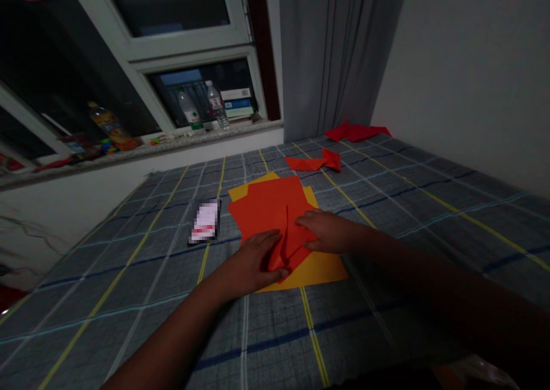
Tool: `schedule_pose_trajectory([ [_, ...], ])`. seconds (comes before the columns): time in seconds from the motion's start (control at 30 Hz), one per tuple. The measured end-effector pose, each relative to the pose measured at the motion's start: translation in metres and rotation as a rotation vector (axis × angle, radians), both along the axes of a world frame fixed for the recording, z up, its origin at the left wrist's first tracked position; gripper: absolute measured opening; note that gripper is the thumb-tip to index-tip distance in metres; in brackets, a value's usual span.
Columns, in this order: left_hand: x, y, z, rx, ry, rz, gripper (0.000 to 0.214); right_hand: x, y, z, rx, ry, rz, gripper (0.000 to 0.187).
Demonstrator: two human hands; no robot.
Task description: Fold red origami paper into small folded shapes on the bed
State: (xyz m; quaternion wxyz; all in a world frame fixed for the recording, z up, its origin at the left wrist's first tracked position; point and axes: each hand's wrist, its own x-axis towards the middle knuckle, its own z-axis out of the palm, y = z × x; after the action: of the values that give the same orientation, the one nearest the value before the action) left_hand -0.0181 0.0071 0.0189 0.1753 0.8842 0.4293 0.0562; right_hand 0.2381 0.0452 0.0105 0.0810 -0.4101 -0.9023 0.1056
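A red-orange sheet of paper (272, 198) lies over yellow paper (318, 272) on the plaid bed cover. On top, a folded piece of the same red-orange colour (286, 247) has a raised flap along its middle. My left hand (251, 264) rests on its left side, fingers stretched out and thumb apart near the lower point. From the right, my right hand (329, 229) touches the paper with fingers and thumb apart. Neither hand visibly grips the paper, though the fold partly hides the left fingertips.
A phone (205, 222) lies left of the paper. Beyond are a folded orange paper shape (315, 161) and red paper (356, 132) by the curtain (326, 58). Bottles (218, 106) and boxes (237, 103) stand on the windowsill (244, 127). A wall (468, 81) borders the right.
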Motion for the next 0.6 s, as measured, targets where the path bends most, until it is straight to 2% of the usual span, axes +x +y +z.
schedule_pose_trajectory([
  [0.2, -0.005, 0.004, -0.002, -0.052, -0.100, 0.012, 0.069, -0.008, -0.009, 0.005, 0.194, -0.129, -0.012, 0.029],
  [0.3, -0.007, 0.006, -0.004, -0.037, -0.129, 0.015, 0.065, -0.011, -0.011, 0.006, 0.263, -0.144, -0.029, 0.028],
  [0.47, -0.004, 0.005, -0.008, 0.040, -0.140, 0.070, 0.067, -0.012, -0.008, 0.000, 0.225, -0.090, -0.003, 0.026],
  [0.6, 0.000, 0.004, -0.009, 0.134, -0.137, 0.094, 0.059, -0.013, -0.003, -0.007, 0.162, 0.106, -0.001, 0.024],
])
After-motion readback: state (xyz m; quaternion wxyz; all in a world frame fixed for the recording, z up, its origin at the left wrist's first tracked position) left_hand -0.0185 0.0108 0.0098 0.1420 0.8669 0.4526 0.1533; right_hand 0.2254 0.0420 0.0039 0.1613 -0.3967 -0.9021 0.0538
